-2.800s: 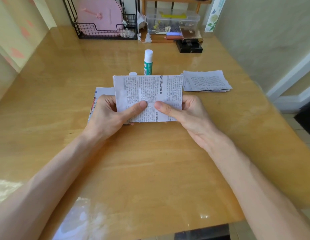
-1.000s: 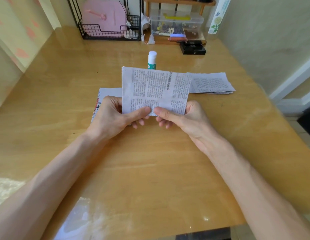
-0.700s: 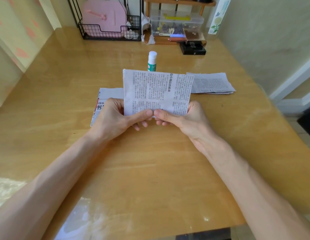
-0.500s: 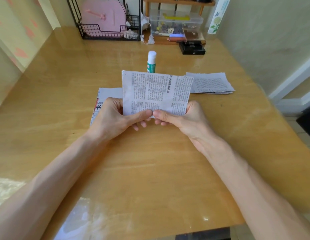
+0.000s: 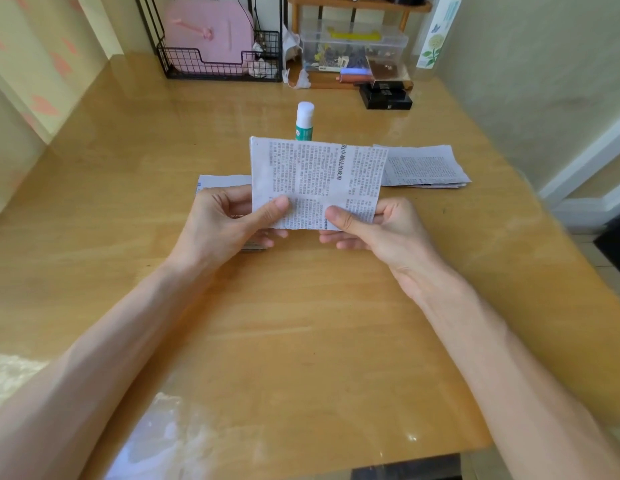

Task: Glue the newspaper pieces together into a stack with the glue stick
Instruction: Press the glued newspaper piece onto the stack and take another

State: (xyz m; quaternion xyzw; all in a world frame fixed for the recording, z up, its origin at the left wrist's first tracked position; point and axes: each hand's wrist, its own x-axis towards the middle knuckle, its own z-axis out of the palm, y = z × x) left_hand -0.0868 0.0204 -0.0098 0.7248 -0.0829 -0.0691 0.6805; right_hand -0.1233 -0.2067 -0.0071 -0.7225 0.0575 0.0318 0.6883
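Squaring the glued sheets

Our left hand [image 5: 228, 220] and right hand [image 5: 377, 225] pinch the newspaper piece [image 5: 317, 183] — we should press the edges evenly before laying it down.

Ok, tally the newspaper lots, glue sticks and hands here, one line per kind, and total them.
Newspaper: 3, held sheet, left pile, right pile
Glue stick: 1
Hands: 2, left hand, right hand
Total: 6

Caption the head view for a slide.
Over the table, left hand and right hand pinch a newspaper piece; the glue stick stands behind, a paper stack at right.
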